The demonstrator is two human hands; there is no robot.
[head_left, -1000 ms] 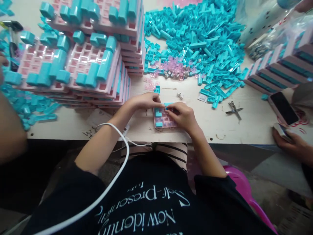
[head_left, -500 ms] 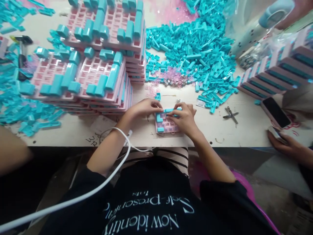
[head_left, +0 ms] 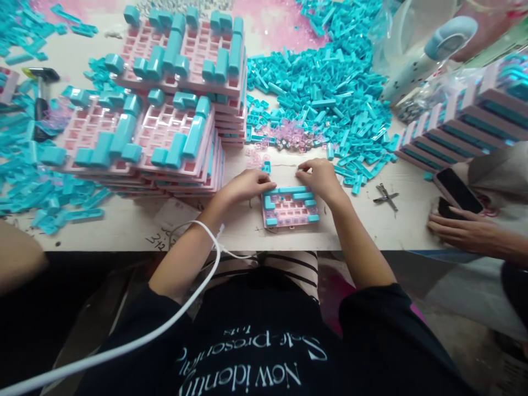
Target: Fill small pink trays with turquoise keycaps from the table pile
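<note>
In front of me on the table lies a small pink grid panel (head_left: pixel 291 211) with turquoise pieces set along its edges, like a toy keyboard. My left hand (head_left: pixel 250 185) is closed at the panel's upper left corner, thumb and fingers pressed there. Just beyond the panel's top edge, my right hand (head_left: pixel 320 177) is apart from it, fingers pinched together at the tabletop. Whatever sits between those fingertips is too small to make out. A loose turquoise piece (head_left: pixel 267 166) lies beyond my left fingertips, beside clear pink bits (head_left: pixel 254 158).
Stacked pink panels (head_left: pixel 165 126) rise at the left. A heap of turquoise pieces (head_left: pixel 325 88) spreads behind. Nail clippers (head_left: pixel 386 197) lie to the right, before a phone (head_left: pixel 460 190) and another person's hand (head_left: pixel 466 231). A white cable (head_left: pixel 185 308) crosses my left arm.
My right hand has come off the panel and moved away to the table beyond it, uncovering the panel's right side. The left hand stays at the corner. The other person's hand shifted left.
</note>
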